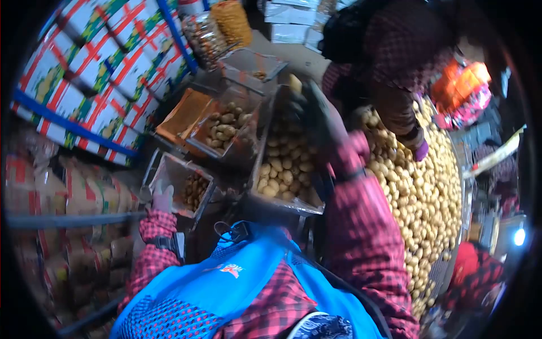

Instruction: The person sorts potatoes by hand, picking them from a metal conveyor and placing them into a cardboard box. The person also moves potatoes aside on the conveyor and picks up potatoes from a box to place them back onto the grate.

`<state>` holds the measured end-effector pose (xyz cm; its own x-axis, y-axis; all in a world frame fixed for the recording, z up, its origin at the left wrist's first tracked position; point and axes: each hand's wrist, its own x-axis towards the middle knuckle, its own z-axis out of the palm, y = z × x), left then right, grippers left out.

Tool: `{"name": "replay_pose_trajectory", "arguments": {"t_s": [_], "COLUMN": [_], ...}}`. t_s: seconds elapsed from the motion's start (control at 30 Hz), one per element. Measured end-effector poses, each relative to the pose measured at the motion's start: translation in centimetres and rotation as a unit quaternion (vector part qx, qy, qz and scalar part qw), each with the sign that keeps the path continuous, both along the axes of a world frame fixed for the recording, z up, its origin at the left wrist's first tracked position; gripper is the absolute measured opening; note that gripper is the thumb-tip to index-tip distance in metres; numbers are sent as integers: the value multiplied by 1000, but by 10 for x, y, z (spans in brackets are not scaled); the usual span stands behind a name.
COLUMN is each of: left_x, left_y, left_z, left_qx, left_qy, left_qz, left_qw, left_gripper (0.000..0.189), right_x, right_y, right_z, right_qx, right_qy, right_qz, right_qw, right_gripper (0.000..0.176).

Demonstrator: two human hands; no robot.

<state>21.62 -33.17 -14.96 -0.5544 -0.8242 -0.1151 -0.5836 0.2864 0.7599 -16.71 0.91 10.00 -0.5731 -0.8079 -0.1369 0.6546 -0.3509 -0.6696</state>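
- Nearest, the wearer's blue vest point(186, 288) over a red-and-black checked shirt; a watch point(164, 243) sits on the left wrist.
- The left hand point(163, 198), in a pale glove, is at the near-left edge of a small bin point(203, 210) part-filled with small potatoes point(195, 189); I cannot tell whether its fingers close on the edge.
- Straight ahead stands a long bin point(291, 207) with larger potatoes point(285, 169) inside.
- The right hand point(316, 110), dark-gloved and blurred, reaches out over the far part of that long bin. 1 yellowish potato point(295, 83) shows at its fingertips; whether it is gripped I cannot tell.
- To the right, a big potato heap point(418, 209) spreads beside the wearer's right arm.
- Beyond the small bin, another group of potatoes point(226, 127) lies in a bin beside an orange panel point(179, 116).
- Across the heap, a co-worker in checked clothing bends over, 1 purple-gloved hand point(420, 150) at the potatoes.
- Farther off stand 2 bulging sacks, 1 orange point(232, 24) and 1 see-through point(203, 38), beside stacked red-and-white cartons point(113, 73).
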Motion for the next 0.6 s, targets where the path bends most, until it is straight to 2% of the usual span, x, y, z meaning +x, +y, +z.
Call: {"name": "replay_pose_trajectory", "arguments": {"t_s": [0.07,0.1,0.13,0.17,0.2,0.23,0.27,0.3,0.33,0.37,0.4,0.43,0.47,0.53,0.6], "left_x": [-41,-56,-78,-101,-122,-142,-160,-181,-198,-215,-229,-244,-257,-271,-287], "left_y": [41,48,54,60,74,90,78,101,131,162,191,222,255,324,382], "left_z": [47,65,81,97,107,116,85,100,129,149,165,177,188,208,186], "left_qx": [134,78,74,70,133,199,282,273,257,246,150,123,96,80,-11], "left_qy": [71,67,62,61,114,163,172,148,130,120,82,90,99,63,105], "left_qz": [33,-57,-117,-176,-198,-216,-281,-332,-374,-454,-505,-553,-597,-654,-726], "left_qw": [988,993,988,980,964,942,901,891,881,848,846,819,790,749,680], "left_gripper": [55,53,53,52,51,51,52,53,53,53,50,48,47,47,52], "right_x": [-41,-31,-20,-5,18,55,94,129,159,189,215,242,264,319,362], "right_y": [-25,-17,-5,10,37,70,91,121,157,193,225,257,277,343,383], "right_z": [-10,-10,-8,-19,-32,-36,-37,-40,-41,-42,-32,-22,12,-25,-28], "right_qx": [99,125,153,177,212,262,308,347,392,437,508,565,567,662,664], "right_qy": [16,43,72,230,377,388,398,464,472,475,390,296,119,206,169], "right_qz": [-78,-80,-88,-136,-169,-198,-219,-260,-285,-307,-339,-366,-398,-466,-510], "right_qw": [992,988,982,947,886,861,836,772,736,699,689,678,711,550,521], "right_gripper": [32,37,43,44,51,53,55,55,55,54,53,52,53,54,56]}}
